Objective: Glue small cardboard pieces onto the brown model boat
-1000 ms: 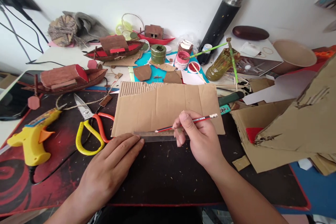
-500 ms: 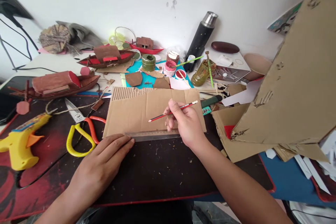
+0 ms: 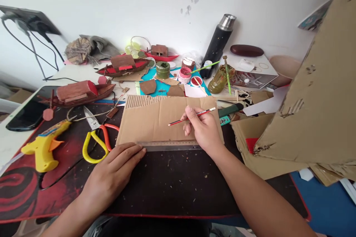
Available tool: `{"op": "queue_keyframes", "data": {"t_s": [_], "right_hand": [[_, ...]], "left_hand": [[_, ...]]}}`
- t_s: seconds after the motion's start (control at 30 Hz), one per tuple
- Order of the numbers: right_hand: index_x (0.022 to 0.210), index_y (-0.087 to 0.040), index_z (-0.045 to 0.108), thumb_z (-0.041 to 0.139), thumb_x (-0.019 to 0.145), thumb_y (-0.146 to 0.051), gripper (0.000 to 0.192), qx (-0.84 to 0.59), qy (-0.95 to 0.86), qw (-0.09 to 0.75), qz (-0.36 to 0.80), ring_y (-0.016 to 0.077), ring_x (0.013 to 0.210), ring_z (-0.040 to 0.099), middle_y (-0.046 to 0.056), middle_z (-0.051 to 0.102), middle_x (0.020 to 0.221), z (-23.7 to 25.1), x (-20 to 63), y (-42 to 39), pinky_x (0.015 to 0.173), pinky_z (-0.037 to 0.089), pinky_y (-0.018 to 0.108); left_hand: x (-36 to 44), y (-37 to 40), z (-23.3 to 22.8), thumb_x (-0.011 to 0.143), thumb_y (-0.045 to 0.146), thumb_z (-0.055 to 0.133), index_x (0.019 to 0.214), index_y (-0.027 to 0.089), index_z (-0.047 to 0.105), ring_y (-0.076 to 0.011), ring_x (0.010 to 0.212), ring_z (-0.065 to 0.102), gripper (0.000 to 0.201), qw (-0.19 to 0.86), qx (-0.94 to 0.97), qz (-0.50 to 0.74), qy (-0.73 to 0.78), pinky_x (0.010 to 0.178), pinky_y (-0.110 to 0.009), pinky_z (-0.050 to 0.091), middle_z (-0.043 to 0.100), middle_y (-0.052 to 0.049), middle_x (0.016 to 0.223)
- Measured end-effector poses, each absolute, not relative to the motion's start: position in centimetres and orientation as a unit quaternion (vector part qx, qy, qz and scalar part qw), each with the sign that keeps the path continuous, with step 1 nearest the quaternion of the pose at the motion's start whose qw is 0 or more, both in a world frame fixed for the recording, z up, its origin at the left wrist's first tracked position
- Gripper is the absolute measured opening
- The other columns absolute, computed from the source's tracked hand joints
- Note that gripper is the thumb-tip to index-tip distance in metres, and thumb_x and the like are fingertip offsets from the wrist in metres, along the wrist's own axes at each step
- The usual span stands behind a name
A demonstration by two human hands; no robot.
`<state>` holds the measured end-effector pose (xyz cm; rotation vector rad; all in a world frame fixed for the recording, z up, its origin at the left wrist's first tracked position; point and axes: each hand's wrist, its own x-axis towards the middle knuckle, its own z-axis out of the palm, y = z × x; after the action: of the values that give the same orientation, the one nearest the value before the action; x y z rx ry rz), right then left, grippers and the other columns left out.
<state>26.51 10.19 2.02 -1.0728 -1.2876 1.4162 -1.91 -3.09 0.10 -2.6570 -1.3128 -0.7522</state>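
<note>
A flat piece of brown cardboard lies on the dark mat, its torn upper left edge showing corrugation. Along its near edge runs a clear ruler. My left hand rests flat with its fingertips on the ruler's left end, fingers stretched out and close together. Above the cardboard, my right hand pinches a red and black pencil between thumb and fingers. The pencil's tip points left, and I cannot tell whether it touches the cardboard. Part of the ruler's right end is hidden by my right hand.
Scissors and a yellow glue gun lie at left, below a brown model boat. Paint jars and a black flask stand behind. A large cardboard panel rises at right.
The view has turned a little to the left and up, so everything sits further right in it. Both hands, the pencil and the ruler keep nearly the same places over the cardboard.
</note>
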Motion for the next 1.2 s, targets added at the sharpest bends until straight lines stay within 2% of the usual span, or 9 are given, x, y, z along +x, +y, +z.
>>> {"op": "queue_keyframes", "data": {"t_s": [0.17, 0.43, 0.7, 0.83, 1.07, 1.2], "right_hand": [[0.083, -0.023, 0.075, 0.073, 0.1, -0.088, 0.067, -0.432, -0.525, 0.442, 0.585, 0.0139, 0.047, 0.057, -0.003, 0.062, 0.057, 2.1, 26.6, 9.9, 0.051, 0.043, 0.029], [0.081, -0.023, 0.074, 0.075, 0.097, -0.089, 0.068, -0.444, -0.517, 0.435, 0.589, 0.0139, 0.045, 0.058, -0.004, 0.062, 0.055, 2.3, 26.6, 9.9, 0.051, 0.044, 0.029], [0.082, -0.023, 0.073, 0.075, 0.098, -0.088, 0.067, -0.445, -0.518, 0.429, 0.592, 0.0149, 0.046, 0.058, -0.004, 0.061, 0.051, 2.5, 26.6, 9.8, 0.055, 0.048, 0.03], [0.082, -0.023, 0.074, 0.073, 0.1, -0.088, 0.068, -0.452, -0.519, 0.43, 0.584, 0.0153, 0.046, 0.057, -0.004, 0.06, 0.049, 2.7, 26.7, 9.7, 0.052, 0.044, 0.029], [0.077, -0.024, 0.068, 0.077, 0.092, -0.093, 0.071, -0.454, -0.504, 0.436, 0.592, 0.0143, 0.045, 0.054, -0.006, 0.052, 0.052, 3.2, 26.7, 9.8, 0.048, 0.043, 0.028], [0.075, -0.024, 0.068, 0.078, 0.091, -0.093, 0.071, -0.449, -0.498, 0.447, 0.592, 0.0125, 0.045, 0.054, -0.004, 0.058, 0.059, 3.0, 26.6, 9.9, 0.048, 0.043, 0.028]], "left_hand": [[-1.9, -3.1, 0.3, 0.116, 0.007, 0.053, 0.14, 0.013, 0.075, -0.0236, 0.128, 0.074, 0.034, 0.027, -0.866, -0.249, -0.432, 0.117, -0.034, 0.059, 0.082, -0.011, 0.132], [-1.9, -3.3, 0.3, 0.115, 0.005, 0.053, 0.143, 0.012, 0.074, -0.0241, 0.131, 0.074, 0.036, 0.019, -0.863, -0.25, -0.438, 0.119, -0.035, 0.059, 0.081, -0.012, 0.134], [-1.9, -3.1, 0.3, 0.119, 0.013, 0.051, 0.141, 0.011, 0.074, -0.0247, 0.127, 0.075, 0.031, 0.041, -0.869, -0.244, -0.428, 0.114, -0.036, 0.062, 0.082, -0.012, 0.131], [-2.1, -3.1, 0.1, 0.119, 0.014, 0.051, 0.141, 0.015, 0.075, -0.0242, 0.124, 0.077, 0.032, 0.042, -0.865, -0.25, -0.432, 0.112, -0.037, 0.064, 0.083, -0.01, 0.13], [-2.4, -3.1, -0.1, 0.118, 0.016, 0.052, 0.163, 0.023, 0.065, -0.0262, 0.121, 0.081, 0.047, 0.023, -0.865, -0.252, -0.433, 0.108, -0.04, 0.069, 0.085, -0.007, 0.132], [-2.4, -3.0, -0.2, 0.118, 0.015, 0.052, 0.171, 0.026, 0.057, -0.0268, 0.119, 0.083, 0.055, 0.03, -0.863, -0.256, -0.435, 0.106, -0.042, 0.071, 0.086, -0.006, 0.132]]}}
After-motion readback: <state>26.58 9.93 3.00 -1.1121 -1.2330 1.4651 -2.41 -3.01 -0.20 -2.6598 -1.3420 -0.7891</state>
